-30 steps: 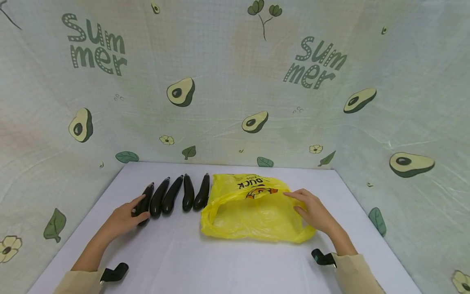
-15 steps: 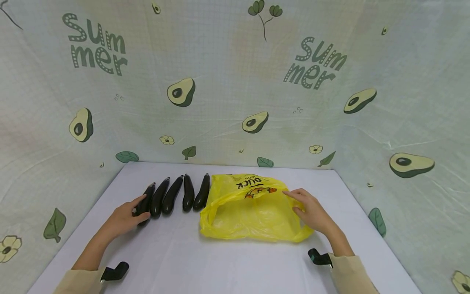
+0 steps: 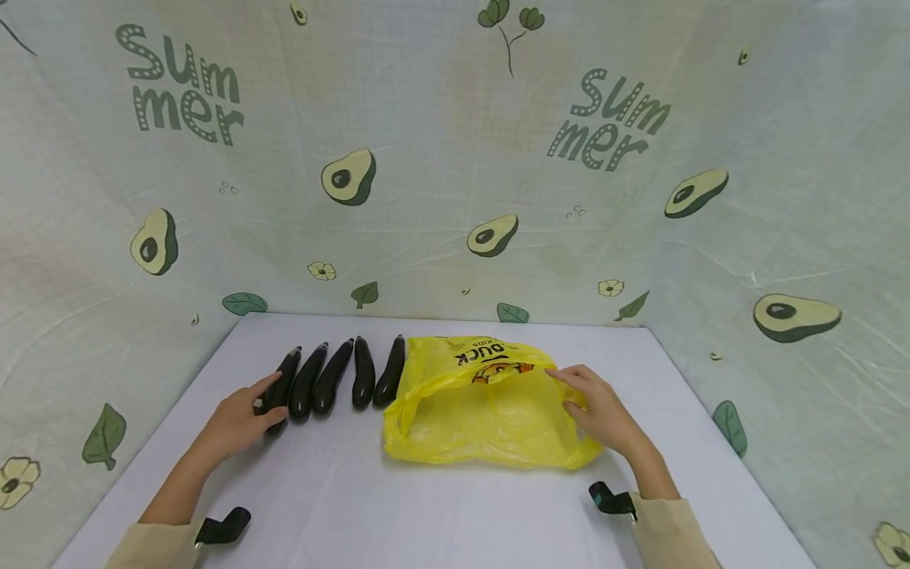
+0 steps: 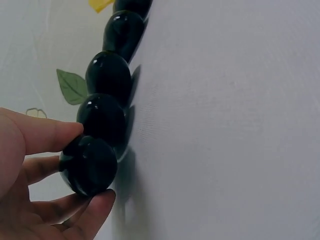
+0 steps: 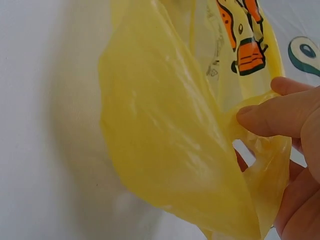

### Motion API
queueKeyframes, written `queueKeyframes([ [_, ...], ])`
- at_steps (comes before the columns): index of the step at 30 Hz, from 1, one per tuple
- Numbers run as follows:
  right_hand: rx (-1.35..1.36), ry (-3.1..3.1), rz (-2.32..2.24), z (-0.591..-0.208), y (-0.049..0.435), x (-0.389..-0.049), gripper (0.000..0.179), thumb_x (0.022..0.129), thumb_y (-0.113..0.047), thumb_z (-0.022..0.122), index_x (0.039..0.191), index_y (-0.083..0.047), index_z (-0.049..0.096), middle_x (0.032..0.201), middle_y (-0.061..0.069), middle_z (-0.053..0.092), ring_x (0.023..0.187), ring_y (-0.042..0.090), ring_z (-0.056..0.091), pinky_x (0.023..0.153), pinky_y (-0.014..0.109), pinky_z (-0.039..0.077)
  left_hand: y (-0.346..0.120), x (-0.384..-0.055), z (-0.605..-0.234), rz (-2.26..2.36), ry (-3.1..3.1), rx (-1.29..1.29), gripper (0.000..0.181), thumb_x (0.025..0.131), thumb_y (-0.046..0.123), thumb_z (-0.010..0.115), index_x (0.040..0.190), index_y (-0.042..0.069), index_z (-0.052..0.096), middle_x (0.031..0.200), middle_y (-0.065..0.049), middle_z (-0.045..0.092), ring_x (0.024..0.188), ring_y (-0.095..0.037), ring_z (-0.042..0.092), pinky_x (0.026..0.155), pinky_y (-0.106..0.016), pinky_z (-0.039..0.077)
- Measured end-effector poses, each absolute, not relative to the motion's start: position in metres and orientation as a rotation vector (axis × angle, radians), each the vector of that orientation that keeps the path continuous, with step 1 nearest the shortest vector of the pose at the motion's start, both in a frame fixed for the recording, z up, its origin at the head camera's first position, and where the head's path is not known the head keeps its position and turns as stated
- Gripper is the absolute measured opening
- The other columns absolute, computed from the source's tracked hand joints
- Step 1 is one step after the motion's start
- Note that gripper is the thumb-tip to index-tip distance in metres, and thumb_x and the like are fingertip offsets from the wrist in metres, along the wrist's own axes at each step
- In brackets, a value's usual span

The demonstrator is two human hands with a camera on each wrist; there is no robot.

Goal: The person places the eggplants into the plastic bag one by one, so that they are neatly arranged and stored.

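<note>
My left hand (image 3: 238,420) grips the leftmost dark eggplant (image 3: 286,379) near its lower end. In the left wrist view, thumb and fingers lie around the rounded end of that eggplant (image 4: 91,167), close against its neighbour (image 4: 102,117). A yellow plastic bag (image 3: 498,431) lies with its mouth spread toward me. At the bag's right side, my right hand (image 3: 604,412) holds the rim. Up close, the right thumb (image 5: 270,117) presses the thin yellow film (image 5: 165,135) against fingers partly hidden behind it.
Several more eggplants stand in a row between the left hand and the bag, among them a slim one (image 3: 363,375) and one beside the bag (image 3: 391,375). A white table (image 3: 398,514) meets a printed cloth backdrop (image 3: 419,269) on three sides.
The eggplant in my left hand has shifted slightly, its stem end now farther back. My right hand and the bag have slid a little to the left.
</note>
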State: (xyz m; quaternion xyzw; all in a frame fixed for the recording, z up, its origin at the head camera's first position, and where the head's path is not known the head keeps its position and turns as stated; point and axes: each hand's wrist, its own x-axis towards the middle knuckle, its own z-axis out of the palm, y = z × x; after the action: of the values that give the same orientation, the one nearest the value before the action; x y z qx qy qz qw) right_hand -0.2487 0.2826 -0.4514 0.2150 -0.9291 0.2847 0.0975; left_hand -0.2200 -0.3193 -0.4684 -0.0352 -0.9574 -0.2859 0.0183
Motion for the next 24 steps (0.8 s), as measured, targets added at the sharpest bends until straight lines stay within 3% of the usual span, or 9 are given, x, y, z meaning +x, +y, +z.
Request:
queueKeyframes([
  [7,0.614,-2.774,0.863,-0.45,0.278,-0.25,0.062,0.092,0.01,0.074,0.149,-0.011,0.063,0.131,0.012,0.063,0.112,0.026,0.061,0.095,0.047,0.058,-0.317,-0.218,-0.457,-0.879,-2.922,-0.133,0.073,0.102,0.031,0.071,0.161,0.001,0.039,0.138,-0.044,0.053,0.109,-0.049,0.066,0.08,-0.059,0.056],
  [16,0.58,-2.751,0.821,-0.445,0.273,-0.251,0.063,0.091,0.013,0.073,0.149,-0.009,0.062,0.131,0.014,0.062,0.113,0.03,0.063,0.098,0.052,0.057,-0.294,-0.21,-0.438,-0.868,-2.884,-0.275,0.074,0.1,0.029,0.074,0.162,0.006,0.041,0.144,-0.038,0.054,0.105,-0.04,0.067,0.073,-0.05,0.058],
  [24,0.526,-2.758,0.807,-0.439,0.271,-0.251,0.062,0.092,0.012,0.072,0.15,-0.007,0.061,0.13,0.015,0.062,0.114,0.032,0.062,0.1,0.053,0.057,-0.258,-0.2,-0.413,-0.878,-2.854,-0.414,0.072,0.099,0.023,0.077,0.163,0.016,0.044,0.146,-0.028,0.057,0.106,-0.033,0.065,0.079,-0.045,0.058],
])
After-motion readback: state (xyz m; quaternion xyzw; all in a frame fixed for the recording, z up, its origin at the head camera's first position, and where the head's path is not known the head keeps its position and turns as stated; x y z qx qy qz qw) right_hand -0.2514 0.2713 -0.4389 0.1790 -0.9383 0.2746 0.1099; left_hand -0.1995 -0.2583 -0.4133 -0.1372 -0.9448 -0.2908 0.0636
